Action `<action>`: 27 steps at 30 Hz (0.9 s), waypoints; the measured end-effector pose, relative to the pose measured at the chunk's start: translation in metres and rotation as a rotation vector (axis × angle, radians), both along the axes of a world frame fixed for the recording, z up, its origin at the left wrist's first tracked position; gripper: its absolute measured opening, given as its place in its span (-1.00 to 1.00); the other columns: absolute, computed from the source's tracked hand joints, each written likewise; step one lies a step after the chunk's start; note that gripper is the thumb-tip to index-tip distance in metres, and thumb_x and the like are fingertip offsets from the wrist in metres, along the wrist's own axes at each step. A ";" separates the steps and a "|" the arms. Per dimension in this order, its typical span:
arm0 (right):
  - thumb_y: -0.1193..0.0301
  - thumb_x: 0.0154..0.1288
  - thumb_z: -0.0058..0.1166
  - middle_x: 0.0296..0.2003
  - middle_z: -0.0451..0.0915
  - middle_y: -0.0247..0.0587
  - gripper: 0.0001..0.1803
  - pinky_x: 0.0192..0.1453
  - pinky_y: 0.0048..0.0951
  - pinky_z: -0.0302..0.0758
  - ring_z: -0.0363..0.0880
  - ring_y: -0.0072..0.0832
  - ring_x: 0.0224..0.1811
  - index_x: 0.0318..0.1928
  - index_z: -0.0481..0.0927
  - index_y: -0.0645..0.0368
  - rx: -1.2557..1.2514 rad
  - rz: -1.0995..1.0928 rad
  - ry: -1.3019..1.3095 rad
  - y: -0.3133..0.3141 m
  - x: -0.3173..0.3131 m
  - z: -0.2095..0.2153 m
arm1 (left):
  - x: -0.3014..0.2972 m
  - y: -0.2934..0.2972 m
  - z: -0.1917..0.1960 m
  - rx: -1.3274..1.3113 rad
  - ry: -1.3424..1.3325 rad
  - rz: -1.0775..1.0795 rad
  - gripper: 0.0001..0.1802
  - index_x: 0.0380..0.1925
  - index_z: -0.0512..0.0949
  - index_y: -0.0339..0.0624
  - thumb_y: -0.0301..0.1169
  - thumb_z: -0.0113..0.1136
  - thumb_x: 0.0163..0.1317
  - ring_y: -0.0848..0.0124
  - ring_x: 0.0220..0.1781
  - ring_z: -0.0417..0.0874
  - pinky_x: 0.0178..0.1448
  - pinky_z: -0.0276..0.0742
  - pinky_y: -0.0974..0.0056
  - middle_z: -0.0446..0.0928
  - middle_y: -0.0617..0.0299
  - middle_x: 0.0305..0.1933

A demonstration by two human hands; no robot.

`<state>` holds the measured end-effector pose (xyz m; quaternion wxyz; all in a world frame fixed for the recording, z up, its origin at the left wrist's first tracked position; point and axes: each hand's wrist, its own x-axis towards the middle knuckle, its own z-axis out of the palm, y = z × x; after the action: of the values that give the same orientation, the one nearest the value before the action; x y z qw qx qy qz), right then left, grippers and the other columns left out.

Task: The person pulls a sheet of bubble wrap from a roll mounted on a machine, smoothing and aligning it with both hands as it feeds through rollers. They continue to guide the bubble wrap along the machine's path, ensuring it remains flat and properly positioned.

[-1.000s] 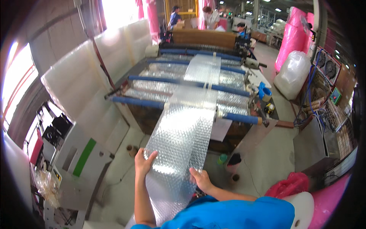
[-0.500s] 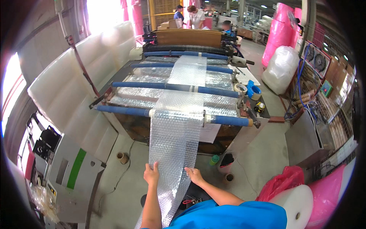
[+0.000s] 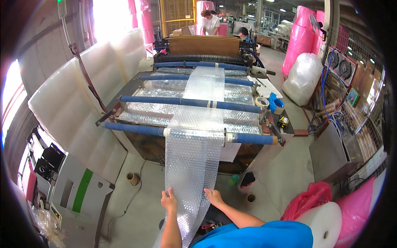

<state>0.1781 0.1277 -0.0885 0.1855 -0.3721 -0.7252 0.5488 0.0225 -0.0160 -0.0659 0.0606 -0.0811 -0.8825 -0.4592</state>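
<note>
A long strip of clear bubble wrap point(image 3: 191, 165) runs over the blue rollers of a machine and hangs from the front roller point(image 3: 136, 129) down toward me. My left hand point(image 3: 169, 201) grips its left edge, thumb up on the near face. At the right edge, slightly higher, my right hand point(image 3: 214, 197) pinches the film between thumb and fingers. Fingers of both hands are partly hidden behind the sheet. Below my hands the strip narrows and continues past my left forearm toward the lower edge of the view.
Tape rolls point(image 3: 261, 102), a blue tape dispenser point(image 3: 276, 103) and a tape measure point(image 3: 283, 122) lie on the machine's right side. Cardboard tubes point(image 3: 132, 178) and a green bottle point(image 3: 234, 179) stand on the floor. A white roll point(image 3: 320, 225) is at my right. Co-workers point(image 3: 211, 24) are behind the machine.
Both hands sit slightly lower and farther right in the picture, still on the film's edges. The machine's front has also shifted down a little. One co-worker at the back is out of sight.
</note>
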 end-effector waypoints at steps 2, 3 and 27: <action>0.01 0.16 -0.12 -0.65 0.49 -0.25 -0.49 -0.47 -0.50 0.38 0.46 -0.53 -0.59 -0.53 0.51 0.28 -0.037 0.021 0.005 0.000 0.001 0.007 | -0.001 -0.001 -0.001 -0.014 0.011 -0.006 -0.42 -0.62 0.31 -0.27 0.13 -0.04 0.03 0.05 -0.64 0.39 -0.51 0.25 0.07 0.36 0.01 -0.72; 0.02 0.15 -0.11 -0.64 0.50 -0.25 -0.49 -0.47 -0.51 0.38 0.45 -0.55 -0.59 -0.53 0.51 0.29 -0.053 0.015 0.038 -0.003 0.002 0.020 | -0.001 -0.001 0.001 -0.035 -0.019 -0.015 -0.43 -0.60 0.32 -0.30 0.09 -0.03 0.05 0.07 -0.63 0.37 -0.50 0.25 0.08 0.36 0.00 -0.71; 0.06 0.10 -0.01 -0.77 0.37 -0.35 -0.51 -0.54 -0.51 0.30 0.34 -0.60 -0.68 -0.69 0.44 0.24 0.037 -0.063 0.155 0.048 -0.029 0.084 | -0.054 0.053 0.049 0.014 0.017 -0.190 -0.49 -0.58 0.39 -0.31 0.01 -0.02 0.08 -0.01 -0.52 0.42 -0.39 0.27 0.06 0.42 -0.07 -0.61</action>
<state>0.1495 0.1759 -0.0045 0.2653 -0.3475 -0.7067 0.5563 -0.0316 0.0368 -0.0167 0.0245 -0.1680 -0.8671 -0.4683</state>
